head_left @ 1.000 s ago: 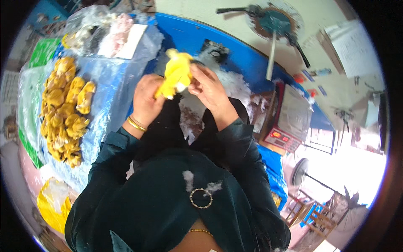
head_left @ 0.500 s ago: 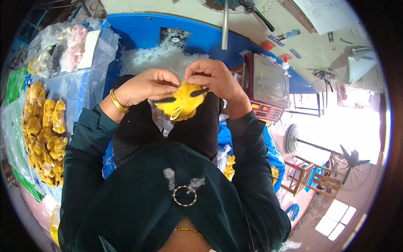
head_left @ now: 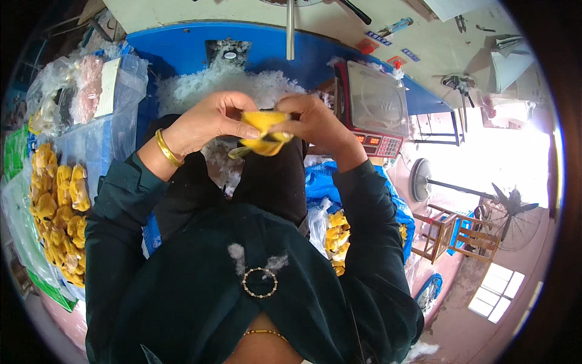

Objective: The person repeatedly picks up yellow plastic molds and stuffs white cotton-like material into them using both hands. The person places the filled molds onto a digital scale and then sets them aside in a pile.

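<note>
Between my two hands, above my lap, is a small yellow plush piece, folded and turned so that its edge faces up. A dark part of it sticks out low on the left side. My left hand pinches it between thumb and fingers. My right hand is closed on its other side, with the thumb laid across the fabric and some fingers hidden behind it. Loose white stuffing lies heaped just beyond my hands, with more between my knees.
Many yellow plush pieces are piled on plastic at the left. A red digital scale stands at the right. Below it, a blue sack sits beside more yellow pieces. A metal rod hangs over the blue panel.
The plush piece has been turned and folded; its two dark strips and pale loop no longer show as before. My right hand has moved lower around it. The whole view has shifted slightly.
</note>
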Available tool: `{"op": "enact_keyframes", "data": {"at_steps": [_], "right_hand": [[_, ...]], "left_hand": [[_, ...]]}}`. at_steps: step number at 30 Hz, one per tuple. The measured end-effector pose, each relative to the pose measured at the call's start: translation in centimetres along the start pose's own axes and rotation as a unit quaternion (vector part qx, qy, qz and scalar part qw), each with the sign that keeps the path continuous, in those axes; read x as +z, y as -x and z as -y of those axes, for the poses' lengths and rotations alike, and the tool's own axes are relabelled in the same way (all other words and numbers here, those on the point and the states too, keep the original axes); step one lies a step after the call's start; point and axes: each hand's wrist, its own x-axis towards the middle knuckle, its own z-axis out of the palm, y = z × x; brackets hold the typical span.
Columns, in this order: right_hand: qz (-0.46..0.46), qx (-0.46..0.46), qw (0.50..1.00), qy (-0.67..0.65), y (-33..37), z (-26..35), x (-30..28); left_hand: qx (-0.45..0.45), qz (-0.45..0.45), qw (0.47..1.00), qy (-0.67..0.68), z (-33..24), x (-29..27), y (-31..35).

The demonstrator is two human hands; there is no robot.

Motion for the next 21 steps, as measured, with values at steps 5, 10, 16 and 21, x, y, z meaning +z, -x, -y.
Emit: {"op": "enact_keyframes", "data": {"at_steps": [5,10,16,21], "right_hand": [[-0.162,-0.036,0.97,0.176,0.4,0.1,-1.5],[-0.293,-0.044,0.921,0.252,-1.2,-0.3,-4.5],[-0.304,-0.023,0.889,0.341,-1.8,-1.2,-4.5],[-0.287,-0.007,0.845,0.451,-2.9,2.2,-0.7]], "left_hand": [[0.058,0.013,0.993,-0.098,-1.1,0.4,-1.6],[0.282,-0.157,0.812,-0.487,-5.1,1.4,-4.7],[0.349,-0.231,0.708,-0.569,-4.3,0.5,-8.0],[0.349,-0.292,0.655,-0.603,-4.8,-2.0,-11.9]]}}
